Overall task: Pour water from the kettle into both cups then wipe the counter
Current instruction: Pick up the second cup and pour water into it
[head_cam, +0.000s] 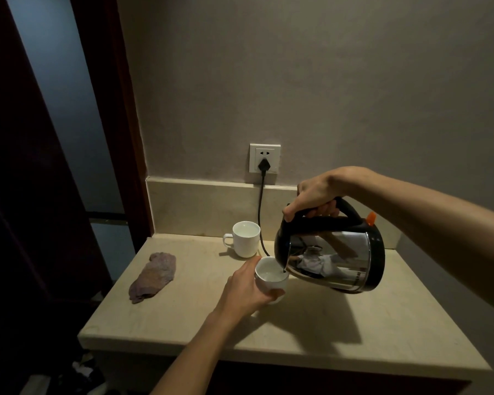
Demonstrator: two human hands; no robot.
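My right hand grips the black handle of a steel kettle, which is tilted to the left with its spout over a white cup. My left hand is wrapped around that cup's left side and holds it just above or on the counter. Water shows inside the cup. A second white cup with a handle on its left stands upright farther back and also holds water. A crumpled purplish cloth lies at the counter's left side.
A black cord runs from a plug in the wall socket down behind the cups. The counter's front edge and left edge drop off to a dark floor. A dark door frame stands at the left.
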